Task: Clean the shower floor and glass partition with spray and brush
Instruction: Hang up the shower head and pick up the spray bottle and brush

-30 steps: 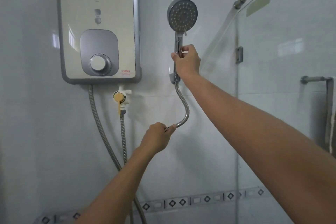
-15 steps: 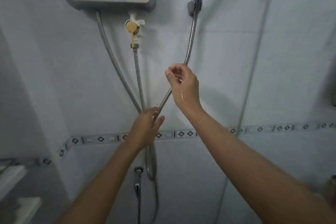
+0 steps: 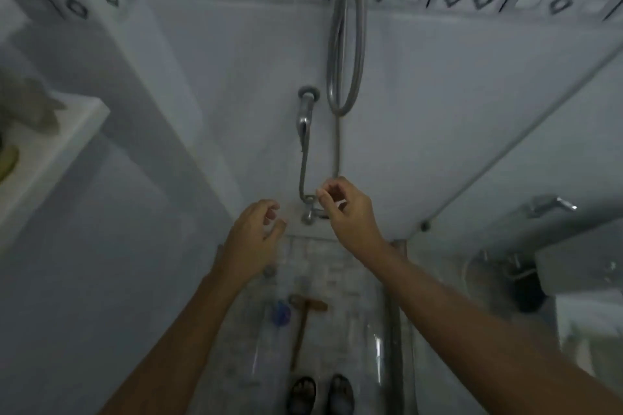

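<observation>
My right hand (image 3: 347, 212) is loosely curled in front of the low tap (image 3: 312, 210) on the back wall, fingers bent but closed on nothing I can make out; it sits just beside the thin hose that runs down to that tap. My left hand (image 3: 256, 236) hangs open and empty a little lower, fingers spread, near the tap but not touching it. Above them the shower hose (image 3: 347, 44) droops in a long loop against the wall. Below my hands lies the shower floor (image 3: 320, 276), pale and mottled, with wet-looking glints toward its near edge. The brush (image 3: 301, 323) lies on it, head toward the back wall, handle pointing at my feet, and something small and blue (image 3: 280, 313) sits just beside it; I cannot tell if that is the spray. The glass partition (image 3: 505, 158) stands along the floor's right edge. I judge scrubbing still lies ahead, since the brush is on the floor.
</observation>
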Motion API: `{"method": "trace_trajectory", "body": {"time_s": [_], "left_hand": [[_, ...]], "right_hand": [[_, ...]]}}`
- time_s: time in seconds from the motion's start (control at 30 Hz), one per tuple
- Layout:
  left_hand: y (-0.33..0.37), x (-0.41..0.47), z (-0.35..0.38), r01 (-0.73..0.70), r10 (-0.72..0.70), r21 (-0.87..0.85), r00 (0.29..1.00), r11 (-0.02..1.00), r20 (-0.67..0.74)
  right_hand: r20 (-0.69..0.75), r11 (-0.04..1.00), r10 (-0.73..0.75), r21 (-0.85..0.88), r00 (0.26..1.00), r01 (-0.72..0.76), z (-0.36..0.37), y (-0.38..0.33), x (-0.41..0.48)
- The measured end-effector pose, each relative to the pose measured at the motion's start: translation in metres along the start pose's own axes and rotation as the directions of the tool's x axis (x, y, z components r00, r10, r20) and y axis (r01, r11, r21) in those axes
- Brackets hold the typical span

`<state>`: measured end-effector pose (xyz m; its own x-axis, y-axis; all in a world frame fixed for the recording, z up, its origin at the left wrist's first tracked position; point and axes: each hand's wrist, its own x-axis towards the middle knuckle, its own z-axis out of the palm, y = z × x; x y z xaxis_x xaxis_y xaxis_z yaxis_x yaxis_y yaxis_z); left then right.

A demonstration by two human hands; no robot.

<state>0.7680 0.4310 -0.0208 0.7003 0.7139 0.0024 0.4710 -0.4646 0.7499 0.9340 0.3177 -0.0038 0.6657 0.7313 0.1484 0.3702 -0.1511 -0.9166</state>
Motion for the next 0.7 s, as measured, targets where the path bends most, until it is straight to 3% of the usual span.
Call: {"method": "trace_trajectory", "body": {"time_s": [0.13,0.3,0.53,0.7], "left_hand": [[-0.073,-0.039,0.055,0.227,-0.225,-0.02,0.971,0.974,0.08],[-0.174,-0.079,0.132,0.426,-0.429,0.06,0.885,0.903,0.178],[-0.312,-0.11,0.242,0.55,-0.581,0.191,0.787,0.813,0.209],[-0.413,-0.114,0.323,0.579,-0.642,0.288,0.733,0.763,0.227]], "right_hand": [[0.123,0.986,0.165,-0.041,0.979,-0.161,0.043,0.095,-0.046],[0.282,0.937,0.349,-0.116,0.894,-0.33,0.095,0.21,-0.107],[0.42,0.875,0.456,-0.375,0.785,-0.307,0.198,0.395,-0.178],[0.456,0.731,0.624,-0.627,0.634,-0.269,0.273,0.529,-0.222]]}}
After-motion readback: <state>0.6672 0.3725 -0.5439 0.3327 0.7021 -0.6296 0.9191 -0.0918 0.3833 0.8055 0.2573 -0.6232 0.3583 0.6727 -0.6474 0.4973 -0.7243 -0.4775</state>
